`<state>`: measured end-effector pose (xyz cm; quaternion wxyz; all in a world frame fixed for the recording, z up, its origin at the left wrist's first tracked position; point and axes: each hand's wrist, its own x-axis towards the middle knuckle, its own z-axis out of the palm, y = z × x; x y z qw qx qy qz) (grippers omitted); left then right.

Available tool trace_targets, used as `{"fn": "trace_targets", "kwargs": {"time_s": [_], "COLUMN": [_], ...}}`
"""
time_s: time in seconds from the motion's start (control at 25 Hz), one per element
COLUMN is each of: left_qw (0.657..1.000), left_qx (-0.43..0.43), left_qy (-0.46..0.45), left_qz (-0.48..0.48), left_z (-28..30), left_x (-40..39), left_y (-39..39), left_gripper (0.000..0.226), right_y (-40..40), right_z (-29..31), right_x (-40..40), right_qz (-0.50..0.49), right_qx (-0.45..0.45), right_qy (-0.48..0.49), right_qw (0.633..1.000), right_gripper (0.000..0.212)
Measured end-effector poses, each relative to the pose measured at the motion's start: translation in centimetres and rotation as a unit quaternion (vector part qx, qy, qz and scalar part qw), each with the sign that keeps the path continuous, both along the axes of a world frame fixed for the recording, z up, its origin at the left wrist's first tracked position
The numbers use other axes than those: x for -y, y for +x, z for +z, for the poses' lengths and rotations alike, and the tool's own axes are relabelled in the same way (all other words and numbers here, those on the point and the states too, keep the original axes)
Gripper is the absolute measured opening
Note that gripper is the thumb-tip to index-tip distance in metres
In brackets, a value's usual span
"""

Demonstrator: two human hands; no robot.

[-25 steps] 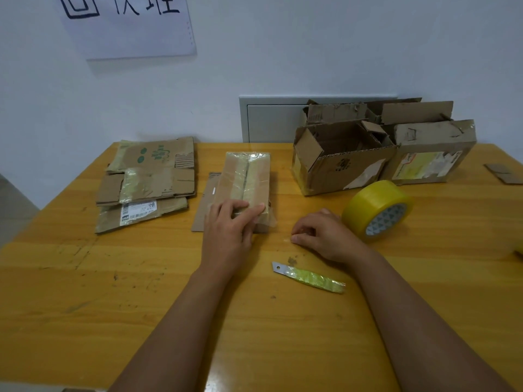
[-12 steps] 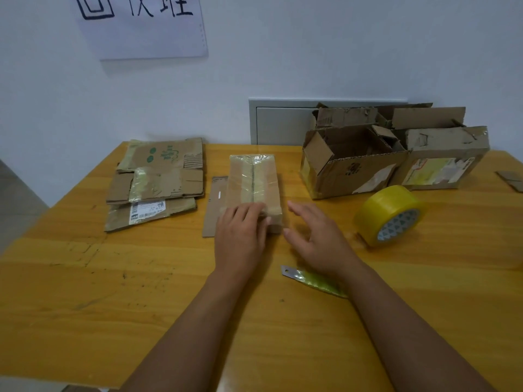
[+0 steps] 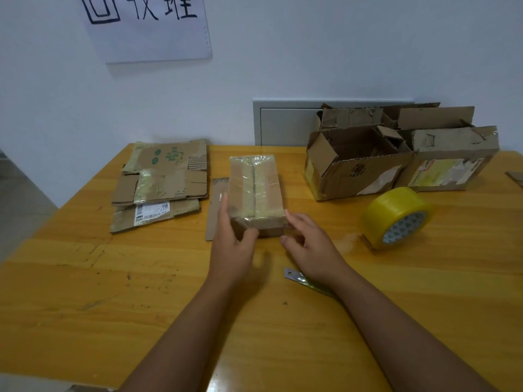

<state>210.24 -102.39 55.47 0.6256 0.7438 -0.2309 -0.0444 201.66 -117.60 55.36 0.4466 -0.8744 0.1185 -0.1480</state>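
A small cardboard box (image 3: 254, 190) sealed with clear tape lies at the middle of the wooden table (image 3: 113, 292). My left hand (image 3: 232, 247) grips its near left corner, with the fingers along the left side and the thumb across the near face. My right hand (image 3: 308, 247) holds the near right corner, forefinger on the right side and thumb low at the near face. Under the box's left side lies a flat cardboard strip (image 3: 216, 202).
A yellow tape roll (image 3: 396, 217) stands on edge to the right. A knife blade (image 3: 297, 275) lies partly under my right wrist. Flattened cardboard (image 3: 164, 185) is stacked at the left. Two open boxes (image 3: 359, 168) (image 3: 452, 162) stand at the back right, near a scrap (image 3: 515, 176).
My right hand moved from the table beside the tape roll to the box's near right corner. My left hand slid off the box top to grip its near left corner.
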Motion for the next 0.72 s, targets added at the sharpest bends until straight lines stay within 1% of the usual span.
{"fn": "trace_targets", "kwargs": {"time_s": [0.04,0.08,0.12,0.16,0.2,0.28,0.4,0.56,0.72], "left_qw": [0.999,0.999,0.998,0.998,0.998,0.999,0.995,0.980,0.982], "left_qx": [-0.028,-0.045,-0.058,-0.060,-0.054,-0.017,0.040,0.147,0.148], "left_qy": [-0.015,-0.018,-0.018,-0.011,0.001,0.039,0.076,0.115,0.112], "left_qz": [-0.005,-0.002,0.003,0.010,0.017,0.028,0.047,0.073,0.025], "left_z": [0.2,0.5,0.8,1.0,1.0,0.7,0.2,-0.4,-0.7], "left_x": [-0.2,-0.3,-0.4,-0.5,-0.7,-1.0,-1.2,-1.1,-1.6], "left_y": [-0.1,-0.2,-0.2,-0.1,0.4,1.2,1.8,2.3,2.4], "left_gripper": [0.082,0.077,0.067,0.056,0.044,0.030,0.014,0.012,0.017], "right_y": [-0.1,-0.2,-0.2,0.0,0.3,0.9,1.6,1.9,2.0], "right_z": [0.1,0.3,0.6,0.8,0.8,0.8,0.3,-0.2,-0.2], "right_x": [0.0,0.0,-0.1,-0.2,-0.3,-0.5,-0.5,-0.4,-0.1], "right_qz": [-0.005,-0.011,-0.018,-0.023,-0.033,-0.059,-0.080,-0.082,-0.062], "right_qx": [0.005,0.017,0.028,0.041,0.051,0.054,0.068,0.076,0.083], "right_qy": [0.016,0.041,0.062,0.061,0.035,-0.017,-0.037,-0.118,-0.140], "right_qw": [1.000,0.999,0.998,0.997,0.998,0.997,0.994,0.987,0.985], "right_gripper": [0.057,0.056,0.054,0.051,0.048,0.041,0.031,0.027,0.028]}}
